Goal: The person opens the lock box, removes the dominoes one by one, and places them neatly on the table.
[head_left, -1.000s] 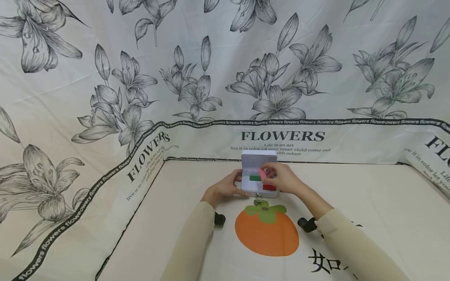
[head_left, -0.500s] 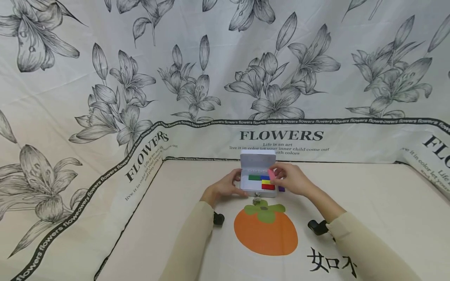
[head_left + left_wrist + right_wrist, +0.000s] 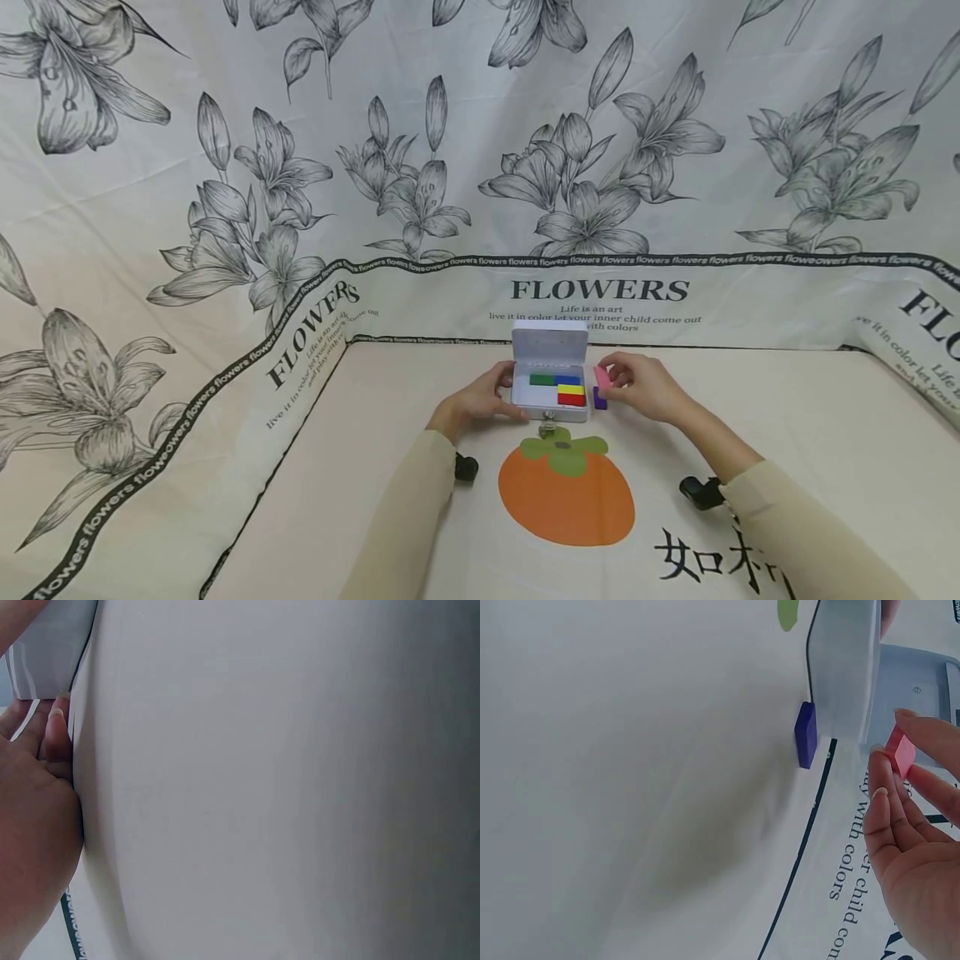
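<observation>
A small white metal box [image 3: 533,413] stands with its lid [image 3: 551,343] raised, several coloured blocks inside. Green [image 3: 542,380], blue [image 3: 567,380], yellow [image 3: 570,389] and red blocks [image 3: 571,400] show there. My left hand [image 3: 480,395] grips the box's left side, thumb toward the front; in the left wrist view the fingers touch its wall [image 3: 51,656]. Just right of the box, my right hand [image 3: 643,387] pinches a pink block [image 3: 603,377] between thumb and fingertips. In the right wrist view this pink block [image 3: 901,754] is above the table. A purple block [image 3: 600,398] lies beside the box.
A metal latch [image 3: 548,422] hangs from the box's front. The tablecloth [image 3: 420,375] bears a printed orange persimmon [image 3: 566,492] and black characters. A flower-printed curtain [image 3: 420,300] rises close behind the box.
My right hand has moved the pink block rightward from over the box to outside it. The blue, yellow and purple blocks have come into view. My left hand stays on the box.
</observation>
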A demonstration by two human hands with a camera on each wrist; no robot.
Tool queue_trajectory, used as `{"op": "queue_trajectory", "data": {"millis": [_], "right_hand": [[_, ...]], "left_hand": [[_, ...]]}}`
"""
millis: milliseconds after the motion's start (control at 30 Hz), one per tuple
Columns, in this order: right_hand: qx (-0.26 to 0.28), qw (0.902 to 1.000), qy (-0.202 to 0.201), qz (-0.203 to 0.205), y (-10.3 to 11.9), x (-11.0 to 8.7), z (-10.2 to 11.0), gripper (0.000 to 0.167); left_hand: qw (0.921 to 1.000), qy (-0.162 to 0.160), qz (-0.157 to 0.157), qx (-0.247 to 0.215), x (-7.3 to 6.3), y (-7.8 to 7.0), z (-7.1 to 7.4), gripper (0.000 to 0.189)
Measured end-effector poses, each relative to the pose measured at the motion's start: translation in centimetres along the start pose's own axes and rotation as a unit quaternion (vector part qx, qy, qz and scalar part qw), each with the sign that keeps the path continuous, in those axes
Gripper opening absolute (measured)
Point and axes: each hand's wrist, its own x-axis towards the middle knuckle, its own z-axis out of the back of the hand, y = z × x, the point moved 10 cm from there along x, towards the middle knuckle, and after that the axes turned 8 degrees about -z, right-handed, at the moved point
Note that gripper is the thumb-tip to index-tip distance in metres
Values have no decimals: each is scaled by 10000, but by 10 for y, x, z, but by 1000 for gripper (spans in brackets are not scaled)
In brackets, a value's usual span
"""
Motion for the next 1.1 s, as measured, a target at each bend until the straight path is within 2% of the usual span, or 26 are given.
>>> {"op": "queue_trajectory", "data": {"millis": [400,600,1100], "right_hand": [[-129,9998,-7,-150,-23,-7,0,39],[-170,9991,95,-374,-34,-10,-3,38],[-290,9959,393,-760,-52,-2,-17,41]], "left_hand": [[10000,8,29,28,0,2,0,100],[9999,-46,83,-65,1,3,1,101],[10000,-65,70,-4,3,2,0,102]]}}
